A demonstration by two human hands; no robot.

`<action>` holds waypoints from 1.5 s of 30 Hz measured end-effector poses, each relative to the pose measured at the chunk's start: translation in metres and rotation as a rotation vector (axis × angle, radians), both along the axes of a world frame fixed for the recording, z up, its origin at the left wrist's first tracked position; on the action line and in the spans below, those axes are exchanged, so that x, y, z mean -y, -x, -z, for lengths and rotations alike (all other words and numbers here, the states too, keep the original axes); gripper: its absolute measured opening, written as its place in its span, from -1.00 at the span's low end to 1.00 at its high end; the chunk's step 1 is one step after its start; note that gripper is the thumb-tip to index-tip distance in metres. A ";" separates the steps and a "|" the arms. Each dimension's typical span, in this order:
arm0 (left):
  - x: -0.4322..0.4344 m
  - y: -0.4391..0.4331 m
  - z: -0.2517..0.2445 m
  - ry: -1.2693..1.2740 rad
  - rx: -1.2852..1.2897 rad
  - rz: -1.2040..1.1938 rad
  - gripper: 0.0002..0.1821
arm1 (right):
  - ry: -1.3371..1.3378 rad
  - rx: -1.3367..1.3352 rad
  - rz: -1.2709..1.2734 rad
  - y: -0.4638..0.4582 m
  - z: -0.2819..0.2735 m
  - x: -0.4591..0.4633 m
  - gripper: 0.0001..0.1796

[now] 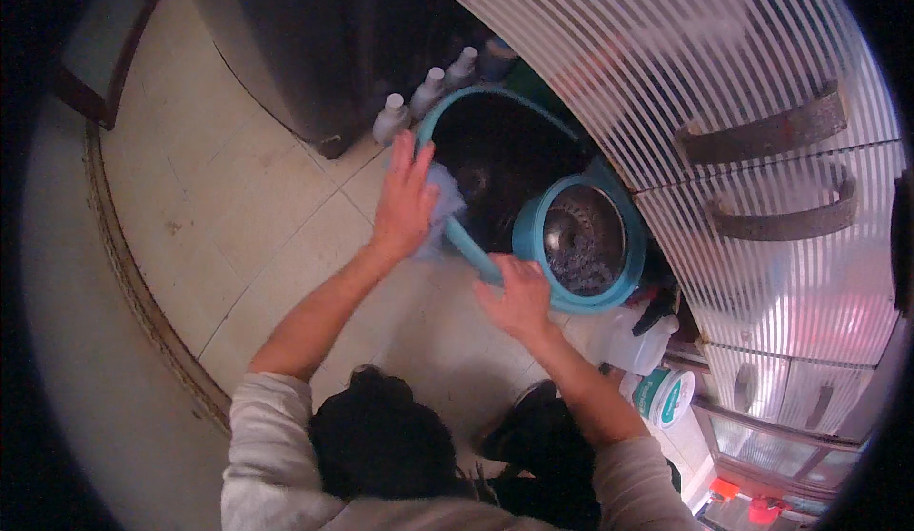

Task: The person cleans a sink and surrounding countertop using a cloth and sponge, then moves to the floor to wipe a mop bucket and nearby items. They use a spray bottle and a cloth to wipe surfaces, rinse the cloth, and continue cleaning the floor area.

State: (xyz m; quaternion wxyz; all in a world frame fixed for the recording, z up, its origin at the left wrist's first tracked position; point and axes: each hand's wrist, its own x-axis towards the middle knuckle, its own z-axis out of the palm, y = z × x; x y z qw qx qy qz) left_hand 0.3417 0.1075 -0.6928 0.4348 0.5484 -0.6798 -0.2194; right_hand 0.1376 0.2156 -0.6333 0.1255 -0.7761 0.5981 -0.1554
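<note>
A teal plastic tub, dark inside, stands on the tiled floor in front of me. At its upper left rim, my left hand presses on a pale blue cloth with its fingers stretched out. My right hand rests on the near rim, thumb apart; whether its fingers curl round the rim is hard to tell. Just right of that hand, a smaller round part with a teal rim shows a metallic disc and wet-looking holes or bubbles inside.
Several white-capped bottles stand beyond the tub. A ribbed cabinet front with curved handles leans in at right. Below it are a clear plastic jug and a white-and-green bucket. A dark cabinet stands upper left.
</note>
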 end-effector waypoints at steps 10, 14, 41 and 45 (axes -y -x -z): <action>0.159 0.041 -0.077 -0.188 0.494 0.153 -0.70 | 0.059 -0.037 -0.118 0.000 -0.001 -0.021 -0.51; 0.182 0.157 -0.037 0.413 0.051 0.167 -0.56 | 0.072 -0.012 -0.174 0.004 0.002 -0.025 -0.61; -0.112 -0.074 -0.119 -0.664 -0.225 -0.145 -0.59 | -0.253 0.452 -0.181 -0.033 -0.039 -0.012 -0.46; -0.104 -0.034 -0.134 -0.103 -0.160 0.219 -0.69 | -0.394 1.011 0.210 -0.060 -0.052 -0.004 -0.20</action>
